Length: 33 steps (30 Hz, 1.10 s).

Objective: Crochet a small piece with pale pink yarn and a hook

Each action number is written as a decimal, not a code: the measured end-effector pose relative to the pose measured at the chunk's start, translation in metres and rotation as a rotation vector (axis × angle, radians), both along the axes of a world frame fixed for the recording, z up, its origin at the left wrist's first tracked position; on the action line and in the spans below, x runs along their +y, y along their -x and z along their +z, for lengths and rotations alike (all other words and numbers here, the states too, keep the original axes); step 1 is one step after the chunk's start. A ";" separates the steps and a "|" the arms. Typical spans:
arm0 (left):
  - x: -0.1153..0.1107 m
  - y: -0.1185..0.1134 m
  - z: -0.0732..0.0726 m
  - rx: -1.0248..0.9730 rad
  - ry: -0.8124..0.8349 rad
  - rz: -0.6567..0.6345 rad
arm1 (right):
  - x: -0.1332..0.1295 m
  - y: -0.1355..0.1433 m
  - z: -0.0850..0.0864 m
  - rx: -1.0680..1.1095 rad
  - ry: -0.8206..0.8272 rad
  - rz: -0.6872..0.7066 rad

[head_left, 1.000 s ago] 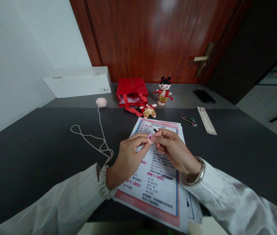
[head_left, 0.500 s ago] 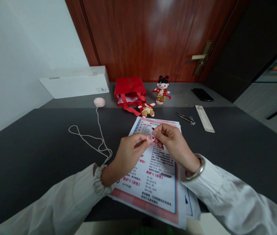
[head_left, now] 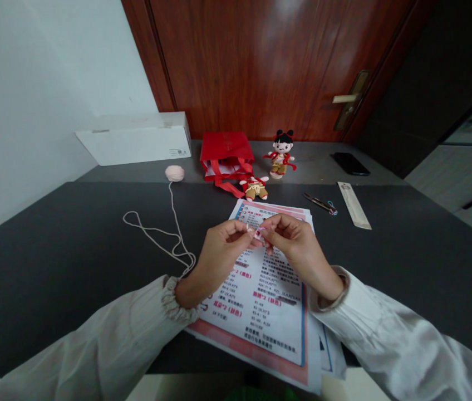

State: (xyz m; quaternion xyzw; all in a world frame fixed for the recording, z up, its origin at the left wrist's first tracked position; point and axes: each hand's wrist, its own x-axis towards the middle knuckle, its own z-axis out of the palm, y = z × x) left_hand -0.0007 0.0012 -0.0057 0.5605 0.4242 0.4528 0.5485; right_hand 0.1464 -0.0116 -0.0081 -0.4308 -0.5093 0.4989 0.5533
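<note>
Above the printed sheets, my left hand (head_left: 228, 245) pinches one side of a small pale pink crocheted piece (head_left: 256, 233). My right hand (head_left: 296, 240) closes thumb and fingers on its other side, so the fingertips of both hands nearly meet. A brighter pink bit shows between them, too small to make out. Most of the piece is hidden by the fingers. Pale yarn (head_left: 176, 234) runs from a yarn ball (head_left: 175, 173) in loose loops to beside my left wrist. Under both hands lie the sheets (head_left: 261, 328), printed with text in columns.
Behind the sheets are a red bag (head_left: 226, 147), a headless crocheted doll body (head_left: 255, 188) and a finished doll (head_left: 281, 155). To the right lie small scissors (head_left: 320, 203), a pale flat packet (head_left: 353, 205) and a black phone (head_left: 350, 164). A white box (head_left: 136, 142) stands back left.
My right fingers have shifted slightly in toward the left ones; a dark tip above them no longer shows. The right sleeve now covers the bracelet. The whole view has shifted slightly.
</note>
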 end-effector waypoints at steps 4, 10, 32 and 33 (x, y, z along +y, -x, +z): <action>0.000 0.001 -0.001 -0.012 0.036 0.033 | -0.002 0.004 -0.002 -0.045 -0.063 -0.058; 0.000 0.002 -0.003 0.056 -0.023 -0.007 | -0.004 0.008 -0.005 -0.018 -0.078 -0.112; -0.005 0.008 -0.011 0.701 -0.975 0.008 | -0.014 0.014 -0.015 -0.403 -0.372 -0.248; -0.005 0.008 -0.010 0.684 -0.936 0.013 | -0.015 0.014 -0.015 -0.413 -0.392 -0.253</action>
